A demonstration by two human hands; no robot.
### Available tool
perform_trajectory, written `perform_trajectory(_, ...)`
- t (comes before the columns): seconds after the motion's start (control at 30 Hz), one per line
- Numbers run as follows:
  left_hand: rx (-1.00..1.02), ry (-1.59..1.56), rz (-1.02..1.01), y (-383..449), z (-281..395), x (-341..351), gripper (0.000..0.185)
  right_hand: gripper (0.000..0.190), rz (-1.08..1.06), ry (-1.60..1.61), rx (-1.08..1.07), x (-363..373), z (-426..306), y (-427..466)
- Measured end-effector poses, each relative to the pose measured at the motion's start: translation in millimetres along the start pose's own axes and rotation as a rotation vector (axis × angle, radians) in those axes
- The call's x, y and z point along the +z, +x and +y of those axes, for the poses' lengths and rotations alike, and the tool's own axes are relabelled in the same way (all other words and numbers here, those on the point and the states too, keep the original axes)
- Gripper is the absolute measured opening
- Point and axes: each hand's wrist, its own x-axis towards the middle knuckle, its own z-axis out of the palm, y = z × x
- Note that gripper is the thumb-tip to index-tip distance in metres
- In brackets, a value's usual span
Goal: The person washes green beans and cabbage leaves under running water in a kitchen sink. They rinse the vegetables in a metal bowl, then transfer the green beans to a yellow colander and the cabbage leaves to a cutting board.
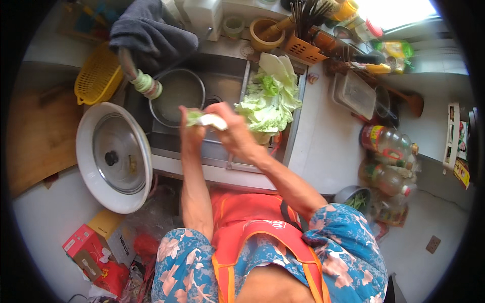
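Both hands are over the sink (223, 85), somewhat blurred. A cabbage leaf (212, 121) with a white stem spans them. My left hand (193, 123) grips its green end, beside the rim of a round metal pot (204, 94) that holds liquid. The stem end is in my right hand (231, 127). Just right of that hand, several pale green cabbage leaves (271, 98) lie heaped at the sink's right side. The faucet's green-and-white nozzle (147, 85) hangs at the pot's left edge, and a dark grey towel (147, 34) drapes over the faucet.
Left of the sink stand a yellow plastic basket (96, 75) and a white basin (85, 159) with a glass lid (125, 151). Behind are a wooden mortar (261, 43) and an orange utensil holder (303, 49). Plastic containers (356, 92), bottles (382, 142) and a metal bowl of greens (343, 193) line the right counter.
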Motion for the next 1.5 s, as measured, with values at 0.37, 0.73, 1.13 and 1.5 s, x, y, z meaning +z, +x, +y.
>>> perform_trajectory(0.37, 0.179, 0.739, -0.054, -85.8, 64.7, 96.4, 0.042, 0.043, 0.246, -0.604, 0.299, -169.2, 49.0, 23.8)
perform_trajectory(0.73, 0.945, 1.502, 1.004, 9.6, 355.1, -61.8, 0.04, 0.03, 0.351, -0.452, 0.275, -123.2, 65.1, -57.5)
perform_trajectory(1.13, 0.464, 1.052, 0.771, 75.1, 424.4, -161.0, 0.035, 0.027, 0.534, -0.347, 0.34, -125.1, 41.9, -124.7)
perform_trajectory(1.5, 0.738, 1.155, 0.706, 27.5, 479.8, -141.2, 0.027, 0.03, 0.561, -0.428, 0.436, -121.9, 63.1, -176.0)
